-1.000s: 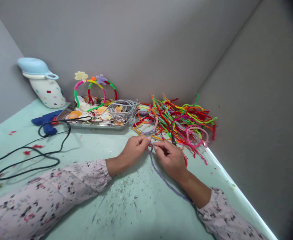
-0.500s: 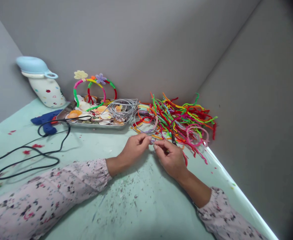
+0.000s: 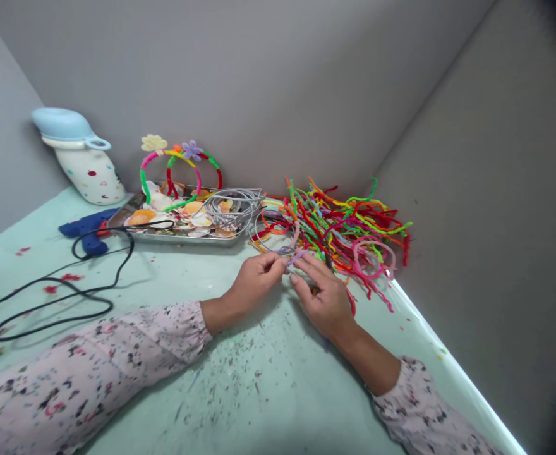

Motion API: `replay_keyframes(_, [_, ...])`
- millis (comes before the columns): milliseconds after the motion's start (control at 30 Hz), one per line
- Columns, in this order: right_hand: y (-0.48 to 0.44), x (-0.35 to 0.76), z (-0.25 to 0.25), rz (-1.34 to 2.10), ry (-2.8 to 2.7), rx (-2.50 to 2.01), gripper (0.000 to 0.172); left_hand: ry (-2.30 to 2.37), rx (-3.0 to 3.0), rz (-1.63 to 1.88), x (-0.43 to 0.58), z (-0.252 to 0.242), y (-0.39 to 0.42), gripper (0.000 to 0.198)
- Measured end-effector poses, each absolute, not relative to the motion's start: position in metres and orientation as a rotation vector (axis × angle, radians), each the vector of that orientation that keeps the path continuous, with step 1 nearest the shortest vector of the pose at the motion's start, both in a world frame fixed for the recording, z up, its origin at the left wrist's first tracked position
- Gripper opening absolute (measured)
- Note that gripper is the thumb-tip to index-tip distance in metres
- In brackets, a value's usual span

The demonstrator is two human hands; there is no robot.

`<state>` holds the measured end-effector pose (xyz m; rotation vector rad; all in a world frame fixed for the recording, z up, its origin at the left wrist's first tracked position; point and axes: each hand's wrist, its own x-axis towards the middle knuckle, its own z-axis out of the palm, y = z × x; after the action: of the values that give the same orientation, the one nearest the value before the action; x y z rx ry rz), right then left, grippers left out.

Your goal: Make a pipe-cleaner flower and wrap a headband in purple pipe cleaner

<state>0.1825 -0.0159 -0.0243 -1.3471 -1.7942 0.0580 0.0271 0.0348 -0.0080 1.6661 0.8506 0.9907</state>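
A short lilac pipe cleaner (image 3: 297, 257) is pinched at its lower left end between the thumb and fingers of my left hand (image 3: 255, 282). Its free part slants up and right, against the fingertips of my right hand (image 3: 325, 297). The right fingers are stretched out, with the thumb apart below them. What lies between the left fingertips is partly hidden. Just behind both hands is a grey wire hoop (image 3: 258, 235). Beyond my right hand spreads a heap of colourful pipe cleaners (image 3: 344, 221), with a pink ring (image 3: 357, 254) at its near side.
A metal tray (image 3: 187, 241) holds shell-like pieces, coiled grey wire (image 3: 235, 205) and two pipe-cleaner hoops with flowers (image 3: 192, 150). Left of it are a blue glue gun (image 3: 91, 226), its black cable (image 3: 69, 285) and a white bottle (image 3: 88, 174). Scraps dot the green tabletop.
My right thumb and fingers have parted, and the fingers have straightened. More of the lilac pipe cleaner now shows, pointing up and right. My left hand keeps its pinch in the same spot.
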Motion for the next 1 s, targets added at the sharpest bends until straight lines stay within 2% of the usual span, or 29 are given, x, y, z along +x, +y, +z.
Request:
replay_keyframes(367, [-0.0149, 0.1816, -0.0198, -0.354, -1.945, -1.377, 0.040, 0.825, 1.690, 0.991, 0.0263, -0.0127, 0.0357, 0.031])
replay_keyframes(800, [-0.0170, 0.1827, -0.0153, -0.441, -1.862, -1.431, 0.053, 0.854, 1.705, 0.944, 0.0280, -0.0098, 0.0343, 0.031])
replay_keyframes(1000, [-0.0179, 0.1835, -0.0148, -0.412, -1.817, -1.343, 0.063, 0.859, 1.707, 0.924, 0.0281, -0.0086, 0.0342, 0.030])
